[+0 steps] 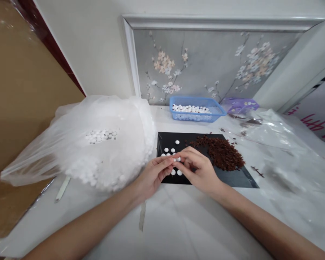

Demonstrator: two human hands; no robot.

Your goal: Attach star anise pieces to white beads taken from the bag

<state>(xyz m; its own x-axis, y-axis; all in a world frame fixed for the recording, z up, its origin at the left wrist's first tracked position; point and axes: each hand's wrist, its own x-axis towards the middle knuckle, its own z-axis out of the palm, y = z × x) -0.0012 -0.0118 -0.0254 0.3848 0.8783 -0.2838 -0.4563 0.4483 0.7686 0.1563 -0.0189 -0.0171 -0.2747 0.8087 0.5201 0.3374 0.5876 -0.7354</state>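
Observation:
Over a black mat (200,180), my left hand (155,173) and my right hand (200,168) meet, fingertips together. Pinched between them is a small white round piece (178,159); fingers cover part of it, and whether a second piece is there I cannot tell. Several loose white pieces (173,150) lie on the mat around my fingers, smooth and button-like. To the right of my right hand is a heap of small reddish-brown spiky pieces (224,153), some of them scattered toward the mat's back edge.
A big translucent bag (130,119) full of white pieces stands at left. Behind the mat is a blue basket (219,112) with white pieces, some dark-marked. A purple packet (242,105) and clear plastic sheeting (281,133) lie at right. A cardboard sheet (24,90) leans far left.

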